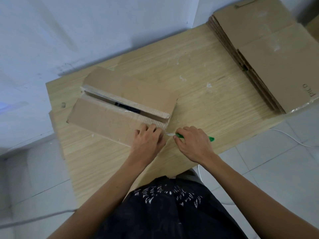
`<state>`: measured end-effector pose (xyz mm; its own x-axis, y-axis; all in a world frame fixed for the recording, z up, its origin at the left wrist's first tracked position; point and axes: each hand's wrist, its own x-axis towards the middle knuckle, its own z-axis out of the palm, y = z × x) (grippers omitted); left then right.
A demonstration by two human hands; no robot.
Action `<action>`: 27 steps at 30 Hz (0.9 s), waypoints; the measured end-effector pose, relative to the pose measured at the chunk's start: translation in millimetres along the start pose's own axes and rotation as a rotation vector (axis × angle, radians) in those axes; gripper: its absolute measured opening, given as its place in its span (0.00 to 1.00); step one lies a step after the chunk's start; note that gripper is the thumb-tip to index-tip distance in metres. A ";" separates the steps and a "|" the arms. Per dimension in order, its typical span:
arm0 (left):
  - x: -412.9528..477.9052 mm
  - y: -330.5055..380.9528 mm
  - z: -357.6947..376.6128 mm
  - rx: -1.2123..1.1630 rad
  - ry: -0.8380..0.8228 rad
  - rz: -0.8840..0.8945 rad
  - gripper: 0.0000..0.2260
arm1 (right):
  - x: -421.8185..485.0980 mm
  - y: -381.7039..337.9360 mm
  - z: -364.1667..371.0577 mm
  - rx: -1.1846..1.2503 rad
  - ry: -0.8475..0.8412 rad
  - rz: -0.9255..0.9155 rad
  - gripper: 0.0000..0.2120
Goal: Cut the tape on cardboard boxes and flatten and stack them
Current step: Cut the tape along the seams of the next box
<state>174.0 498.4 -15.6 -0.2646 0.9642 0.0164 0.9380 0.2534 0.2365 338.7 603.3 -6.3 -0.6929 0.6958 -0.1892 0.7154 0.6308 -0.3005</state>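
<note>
Cardboard box [110, 118] on worktop [198, 94], top seam slit. Left hand [148, 140] presses its near right corner, grasping nothing; right hand [193, 144] grips green-handled cutter [211, 139], blade at end tape. Judgement: keep blade shallow, draw away from bracing hand

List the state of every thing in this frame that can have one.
Brown cardboard box: upright on the wooden table, top seam slit, flaps parted, not flattened.
Green-handled cutter: gripped in the right hand, blade at the box's near right end.
Left hand: presses the near flap.
Stack of flattened cardboard boxes: lying flat at the table's far right.
</note>
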 end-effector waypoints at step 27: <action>-2.3 -1.3 2.1 -0.166 0.043 0.105 0.08 | -1.8 -14.7 23.9 -0.209 0.205 0.013 0.14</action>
<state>173.9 496.0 -17.9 -0.1800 0.9796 0.0897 0.9119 0.1320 0.3886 327.3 584.6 -23.9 -0.6665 0.7455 0.0079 0.7416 0.6640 -0.0961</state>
